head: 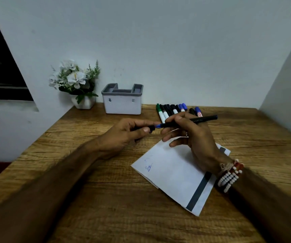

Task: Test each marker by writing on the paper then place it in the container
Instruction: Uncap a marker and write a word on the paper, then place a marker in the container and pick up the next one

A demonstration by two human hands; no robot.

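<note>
My right hand (pixel 192 137) grips a slim black marker (pixel 204 118) held level above the table, its blue tip (pixel 158 126) bare and pointing left. Just left of the tip, my left hand (pixel 123 135) pinches the marker's black cap (pixel 150 128); cap and tip are almost touching. Under my right hand lies the white paper (pixel 172 172) with a small blue scribble (pixel 148 167) near its left corner. The white container with a grey top (pixel 122 99) stands at the back against the wall.
Several markers (pixel 172 109) with green, black and blue caps lie in a row right of the container. A white pot of white flowers (pixel 76 85) stands at the back left. The wooden table (pixel 106 199) ends at walls behind and to the right.
</note>
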